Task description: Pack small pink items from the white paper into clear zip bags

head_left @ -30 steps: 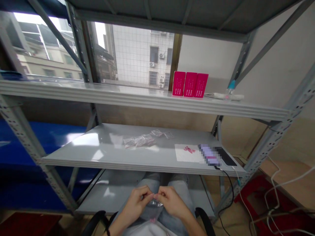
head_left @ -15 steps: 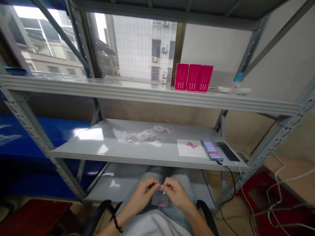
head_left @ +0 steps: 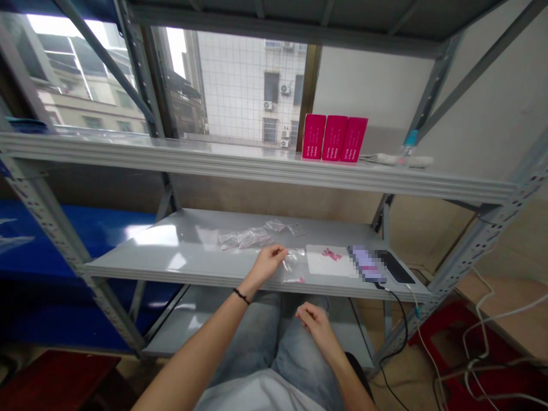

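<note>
My left hand (head_left: 272, 258) pinches the left upper edge of a small clear zip bag (head_left: 294, 267) at the shelf's front part. A bit of pink shows in the bag's lower right corner. Over my right thigh, my right hand (head_left: 312, 318) is held with its fingers curled in, and I see nothing in it. To the right of the bag, a white paper sheet (head_left: 315, 262) bears a small heap of pink pieces (head_left: 331, 254). Behind my left hand lie several clear plastic bags (head_left: 248, 236), loosely bunched.
A phone (head_left: 367, 264) and a dark flat device (head_left: 398, 267) with cables lie at the right end of the grey shelf (head_left: 141, 257). Three pink boxes (head_left: 334, 138) and a blue-capped bottle (head_left: 410, 142) stand on the upper shelf. White cables (head_left: 477, 337) hang at the right.
My left hand has carried the zip bag from my lap up and forward to the shelf. My right hand has let go of it and moved slightly right.
</note>
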Action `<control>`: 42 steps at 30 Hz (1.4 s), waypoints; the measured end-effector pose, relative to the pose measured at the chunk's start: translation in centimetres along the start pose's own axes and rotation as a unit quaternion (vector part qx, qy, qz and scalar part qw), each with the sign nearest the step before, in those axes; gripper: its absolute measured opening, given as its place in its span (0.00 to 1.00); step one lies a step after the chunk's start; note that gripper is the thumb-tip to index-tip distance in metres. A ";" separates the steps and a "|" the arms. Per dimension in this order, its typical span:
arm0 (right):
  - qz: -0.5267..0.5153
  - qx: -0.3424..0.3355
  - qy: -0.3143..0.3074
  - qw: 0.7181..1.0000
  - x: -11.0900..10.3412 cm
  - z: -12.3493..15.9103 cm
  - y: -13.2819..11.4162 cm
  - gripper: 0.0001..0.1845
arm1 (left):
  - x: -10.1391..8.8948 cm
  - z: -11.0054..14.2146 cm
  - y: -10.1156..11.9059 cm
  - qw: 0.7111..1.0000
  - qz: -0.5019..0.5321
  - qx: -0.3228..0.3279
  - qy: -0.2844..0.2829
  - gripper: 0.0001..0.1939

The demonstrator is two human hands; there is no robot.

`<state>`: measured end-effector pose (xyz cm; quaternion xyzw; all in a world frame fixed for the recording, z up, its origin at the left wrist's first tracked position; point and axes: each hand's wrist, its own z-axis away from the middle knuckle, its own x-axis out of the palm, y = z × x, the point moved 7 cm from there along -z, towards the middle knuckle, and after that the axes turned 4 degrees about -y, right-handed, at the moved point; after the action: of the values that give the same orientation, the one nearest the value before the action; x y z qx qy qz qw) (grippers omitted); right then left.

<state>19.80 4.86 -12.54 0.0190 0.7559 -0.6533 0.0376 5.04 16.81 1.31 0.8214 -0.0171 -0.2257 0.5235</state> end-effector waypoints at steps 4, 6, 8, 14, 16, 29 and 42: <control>0.039 -0.010 -0.013 0.999 0.0 -0.2 -0.2 0.24 | 0.9 -3.6 -2.5 0.996 -0.087 -0.007 -0.025 0.13; 0.049 -0.001 0.010 0.999 -0.8 -0.3 -0.1 0.22 | 1.2 -3.7 -3.2 0.989 -0.144 -0.007 -0.035 0.11; 0.054 0.003 0.034 0.998 -1.6 -0.4 0.0 0.20 | 1.3 -3.2 -3.5 0.978 -0.202 -0.006 -0.040 0.10; 0.062 -0.011 0.068 0.996 -2.3 -0.2 0.4 0.21 | -2.9 -1.7 -3.3 0.933 -0.360 -0.001 0.018 0.14; 0.063 -0.017 0.077 0.995 -2.2 0.0 0.4 0.23 | -5.9 -1.5 -3.6 0.913 -0.405 -0.007 0.052 0.17; 0.242 -0.159 0.102 0.952 1.1 -0.5 -3.9 0.21 | -10.2 -0.9 -1.6 0.841 -0.535 0.052 0.058 0.17; 0.334 -0.273 -0.046 0.901 7.1 5.0 -9.0 0.18 | -1.1 18.1 -0.7 0.945 -0.300 0.104 -0.082 0.23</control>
<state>12.16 -1.58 -4.96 0.2297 0.8510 -0.3709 0.2922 -3.12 2.00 -5.19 0.8172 0.1642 -0.4358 0.3397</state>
